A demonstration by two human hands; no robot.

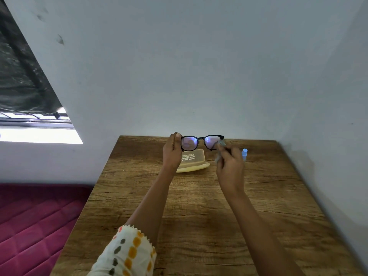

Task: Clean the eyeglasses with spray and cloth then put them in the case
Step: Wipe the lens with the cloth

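While left hand point(171, 154) grips frame's left end, eyeglasses point(189, 144) held level, long axis left-to-right, over open case point(194, 156) on table point(199, 196); right hand point(231, 168) pinches cloth point(221, 143) against right lens, so wiping falls to it

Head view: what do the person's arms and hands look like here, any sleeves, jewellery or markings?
Behind the left hand, the arm wears a loose white sleeve printed with orange and dark grey spots, with a small scalloped trim at its edge. The right hand and forearm show no sleeve in frame. No gloves, rings, watch or bracelet visible.
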